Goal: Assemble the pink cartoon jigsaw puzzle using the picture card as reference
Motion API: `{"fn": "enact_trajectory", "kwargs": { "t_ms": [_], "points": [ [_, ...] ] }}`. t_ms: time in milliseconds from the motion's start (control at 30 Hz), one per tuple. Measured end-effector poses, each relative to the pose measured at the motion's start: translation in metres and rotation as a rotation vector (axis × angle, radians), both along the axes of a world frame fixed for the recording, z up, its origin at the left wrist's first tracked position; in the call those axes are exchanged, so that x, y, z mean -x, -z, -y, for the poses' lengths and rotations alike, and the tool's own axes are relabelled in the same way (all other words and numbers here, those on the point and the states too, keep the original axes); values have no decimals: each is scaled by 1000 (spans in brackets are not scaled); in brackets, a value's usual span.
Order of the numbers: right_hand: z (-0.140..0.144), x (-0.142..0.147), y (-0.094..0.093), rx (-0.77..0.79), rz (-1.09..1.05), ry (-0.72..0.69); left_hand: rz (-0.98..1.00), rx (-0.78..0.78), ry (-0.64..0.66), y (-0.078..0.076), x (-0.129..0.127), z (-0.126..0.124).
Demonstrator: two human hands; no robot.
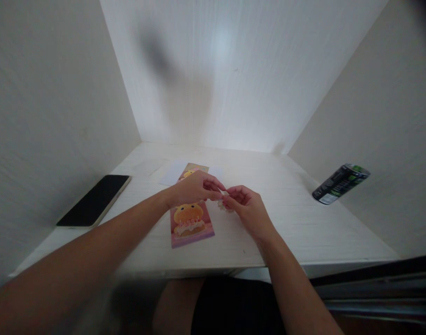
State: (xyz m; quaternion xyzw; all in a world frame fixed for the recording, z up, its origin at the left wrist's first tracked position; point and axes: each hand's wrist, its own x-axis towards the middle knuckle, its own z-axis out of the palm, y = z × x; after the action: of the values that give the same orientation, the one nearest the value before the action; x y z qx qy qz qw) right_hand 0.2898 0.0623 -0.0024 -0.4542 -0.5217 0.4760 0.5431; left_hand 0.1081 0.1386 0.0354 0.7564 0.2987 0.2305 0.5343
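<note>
Over the middle of the white desk, my left hand (pixel 203 187) and my right hand (pixel 243 201) meet with their fingertips pinched together. Between and below the fingertips shows a small whitish, bumpy piece (pixel 221 204), perhaps a string of beads; the fingers cover much of it. My right thumb and forefinger close on this piece, and my left fingertips touch at its upper edge. Under my left wrist lies a pink picture card (pixel 192 225) with a yellow cartoon figure and a cake. A second picture card (pixel 197 167) lies behind my left hand, partly hidden by it.
A black-screened tablet or phone (pixel 92 200) lies at the desk's left side. On the right stands a dark can (pixel 340 184) with green marks, near the side wall. White paper (pixel 171 173) lies by the rear card. Pale panels enclose the desk (pixel 289 232) on three sides.
</note>
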Motion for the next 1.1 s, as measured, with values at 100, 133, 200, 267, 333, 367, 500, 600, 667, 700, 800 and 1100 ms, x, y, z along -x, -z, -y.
{"fn": "enact_trajectory", "kwargs": {
  "t_ms": [100, 133, 200, 267, 333, 367, 500, 600, 667, 700, 800, 1100],
  "points": [
    [0, 5, -1, -7, -12, 35, 42, -17, -49, -1, 0, -2],
    [0, 7, -1, -9, -20, 52, 60, -7, -63, 0, -1, -2],
    [1, 9, -1, -8, -45, 89, 100, 33, -79, 3, -3, 0],
    [0, 9, 0, 1, -74, 109, 137, 69, -95, 7, -7, 2],
    [0, 7, 1, 17, -102, 115, 155, 94, -108, 9, -9, 4],
    [-1, 6, 1, 23, -115, 120, 141, 94, -104, 8, -8, 4],
    [-3, -1, 2, 25, -125, 167, -97, -127, -110, -14, 15, -10],
    [-6, -6, 3, 29, -108, 188, -411, -353, -193, -32, 49, -30],
    [-6, -7, 4, 28, -98, 188, -592, -300, -138, -38, 71, -42],
    [-7, -7, 4, 26, -93, 184, -643, -267, -106, -38, 79, -46],
    [-6, -6, 4, 24, -73, 160, -725, -189, 1, -35, 92, -52],
    [-3, -4, 4, 51, 4, 61, -890, -363, 164, -20, 64, -39]
  ]
}}
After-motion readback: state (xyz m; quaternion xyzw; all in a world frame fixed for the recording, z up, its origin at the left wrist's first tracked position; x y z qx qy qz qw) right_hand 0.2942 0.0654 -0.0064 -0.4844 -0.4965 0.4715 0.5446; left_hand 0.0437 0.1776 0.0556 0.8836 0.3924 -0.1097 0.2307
